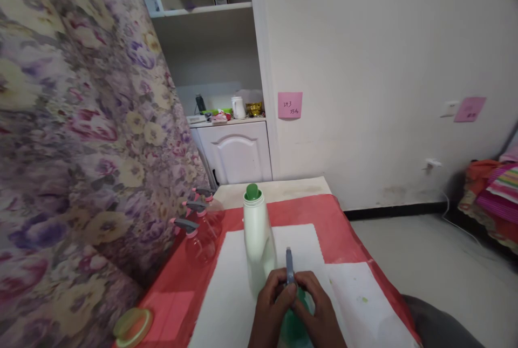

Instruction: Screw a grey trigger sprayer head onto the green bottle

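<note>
Hands [272,300] curl inward together around a grey spray head [289,266].

Floral curtain [89,121] left of white cabinet [238,154], 2 pink notes [290,106] on pale wall [364,62]

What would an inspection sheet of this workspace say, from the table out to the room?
Surface: red cloth with white sheets on it.
Job's things: grey spray top above a green bottle, their join hidden by fingers; pale green jug upright, green piece at its mouth.
Clutter: three clear spray bottles at left; round yellow-green object, near left corner.
Hands: left hand and right hand both grip the spray top.
Cables: white cable by the right wall.
Surroundings: flowered curtain, shelves, pink notes.
</note>
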`<state>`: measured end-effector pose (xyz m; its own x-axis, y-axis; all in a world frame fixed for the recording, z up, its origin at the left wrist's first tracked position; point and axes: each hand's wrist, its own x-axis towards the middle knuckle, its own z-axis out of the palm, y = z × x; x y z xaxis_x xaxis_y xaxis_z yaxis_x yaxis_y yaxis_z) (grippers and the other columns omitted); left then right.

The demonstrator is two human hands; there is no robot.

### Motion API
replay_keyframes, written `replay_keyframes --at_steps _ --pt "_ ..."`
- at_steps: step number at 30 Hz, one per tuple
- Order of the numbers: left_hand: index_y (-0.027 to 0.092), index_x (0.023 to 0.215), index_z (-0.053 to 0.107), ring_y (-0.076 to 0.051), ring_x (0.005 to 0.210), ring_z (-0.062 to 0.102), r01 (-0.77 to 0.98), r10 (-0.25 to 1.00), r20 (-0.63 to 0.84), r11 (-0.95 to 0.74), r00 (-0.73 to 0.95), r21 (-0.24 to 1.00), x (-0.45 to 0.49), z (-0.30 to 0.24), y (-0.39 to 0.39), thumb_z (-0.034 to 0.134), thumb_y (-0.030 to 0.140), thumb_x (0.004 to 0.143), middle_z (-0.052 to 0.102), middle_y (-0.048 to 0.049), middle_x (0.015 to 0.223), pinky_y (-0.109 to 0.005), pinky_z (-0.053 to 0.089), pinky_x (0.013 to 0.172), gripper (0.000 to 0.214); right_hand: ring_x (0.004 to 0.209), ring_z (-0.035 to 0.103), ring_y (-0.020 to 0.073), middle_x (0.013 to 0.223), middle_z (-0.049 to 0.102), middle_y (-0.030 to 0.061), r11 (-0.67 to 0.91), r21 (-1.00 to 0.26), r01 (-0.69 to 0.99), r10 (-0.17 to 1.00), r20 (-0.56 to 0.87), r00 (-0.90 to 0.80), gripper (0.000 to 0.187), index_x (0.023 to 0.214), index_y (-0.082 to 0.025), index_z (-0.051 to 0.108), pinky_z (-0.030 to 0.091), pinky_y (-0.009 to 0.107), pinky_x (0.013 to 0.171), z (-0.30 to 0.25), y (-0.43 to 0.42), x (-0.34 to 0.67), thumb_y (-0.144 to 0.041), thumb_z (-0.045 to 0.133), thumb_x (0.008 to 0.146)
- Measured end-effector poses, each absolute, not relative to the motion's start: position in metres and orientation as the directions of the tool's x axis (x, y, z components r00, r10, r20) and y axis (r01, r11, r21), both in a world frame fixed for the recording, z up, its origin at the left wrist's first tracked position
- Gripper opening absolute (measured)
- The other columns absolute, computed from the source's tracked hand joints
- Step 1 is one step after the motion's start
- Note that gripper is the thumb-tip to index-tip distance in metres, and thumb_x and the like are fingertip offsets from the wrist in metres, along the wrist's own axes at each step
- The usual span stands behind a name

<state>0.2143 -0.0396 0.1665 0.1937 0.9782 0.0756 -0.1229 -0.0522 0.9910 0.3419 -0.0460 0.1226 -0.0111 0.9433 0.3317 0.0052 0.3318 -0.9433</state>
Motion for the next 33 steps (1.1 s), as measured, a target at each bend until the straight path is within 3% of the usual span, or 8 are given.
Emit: replay_keyframes --at_steps 7,12,21,28,33 --pt "0.019 0.088 0.068 -0.019 0.081 0.062 -0.242 0.99 0.034 0.001 0.139 0.97 0.219 0.172 -0.041 0.077 0.045 0.071 0.071 -0.0021 0.082 -0.028 0.045 0.076 0.032 0.096 0.065 0.0227 0.096 0.066 0.0022 0.321 -0.944 -0.071 0.947 0.318 0.055 0.019 0.097 -0.025 0.065 0.05 0.032 0.087 0.131 -0.048 0.336 -0.038 0.066 0.084" --pt "0.019 0.084 0.067 -0.022 0.093 0.062 -0.198 0.991 0.055 -0.03 0.123 0.98 0.215 0.164 -0.038 0.076 0.045 0.071 0.068 -0.004 0.098 -0.03 0.045 0.082 0.03 0.089 0.065 0.0224 0.088 0.067 0.0001 0.272 -0.961 -0.051 0.958 0.266 0.103 0.018 0.092 -0.024 0.064 0.049 0.031 0.083 0.131 -0.046 0.332 -0.036 0.071 0.079" --pt "0.021 0.093 0.067 -0.028 0.106 0.059 -0.104 0.983 0.055 -0.037 0.175 0.994 0.208 0.164 -0.036 0.07 0.045 0.076 0.064 -0.0073 0.113 -0.036 0.044 0.092 0.03 0.108 0.059 0.0223 0.109 0.064 0.0036 0.328 -0.945 -0.018 0.927 0.325 -0.184 0.015 0.103 -0.026 0.062 0.046 0.035 0.098 0.148 -0.046 0.353 -0.029 0.06 0.088" --pt "0.021 0.087 0.065 -0.03 0.108 0.059 -0.093 0.981 0.071 -0.055 0.18 0.994 0.208 0.166 -0.035 0.071 0.046 0.074 0.063 -0.007 0.114 -0.037 0.043 0.093 0.029 0.089 0.064 0.0223 0.089 0.066 0.0008 0.288 -0.956 -0.061 0.957 0.286 0.042 0.016 0.089 -0.024 0.061 0.05 0.033 0.088 0.142 -0.047 0.338 -0.036 0.069 0.081" --pt "0.021 0.087 0.065 -0.031 0.113 0.057 -0.043 0.973 0.092 -0.085 0.212 0.995 0.206 0.168 -0.034 0.068 0.045 0.077 0.063 -0.0078 0.113 -0.038 0.042 0.097 0.027 0.104 0.062 0.0242 0.105 0.067 0.0037 0.338 -0.939 -0.057 0.916 0.342 -0.21 0.017 0.102 -0.025 0.067 0.048 0.037 0.095 0.159 -0.045 0.355 -0.031 0.064 0.086"
